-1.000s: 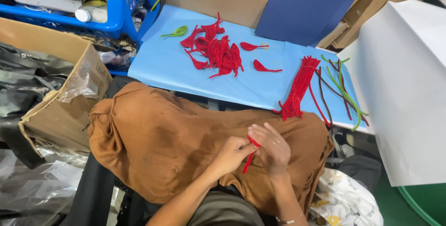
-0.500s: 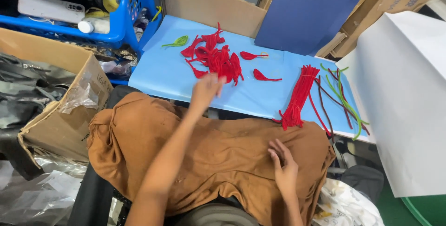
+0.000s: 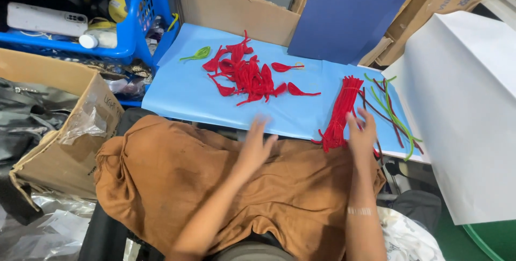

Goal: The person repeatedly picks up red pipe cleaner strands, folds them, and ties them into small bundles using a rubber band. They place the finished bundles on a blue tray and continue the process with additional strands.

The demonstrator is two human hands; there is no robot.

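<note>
Probably a cluttered craft workshop: cardboard boxes (image 3: 59,148), blue crate (image 3: 131,30), red pipe cleaners (image 3: 339,113).

Both forearms are bare, with no sleeves showing. The left hand (image 3: 257,145) and the right hand (image 3: 361,132) wear no gloves or rings. A pale, narrow band marks the right forearm near the wrist. A rumpled brown cloth (image 3: 177,186) covers the lap, over dark clothing below.

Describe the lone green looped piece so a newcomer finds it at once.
Start at the light blue sheet on the work surface. At its far left corner, beside the blue crate, lies the green looped piece. It is the only green item there; the pile of red pieces lies just right of it.
</note>
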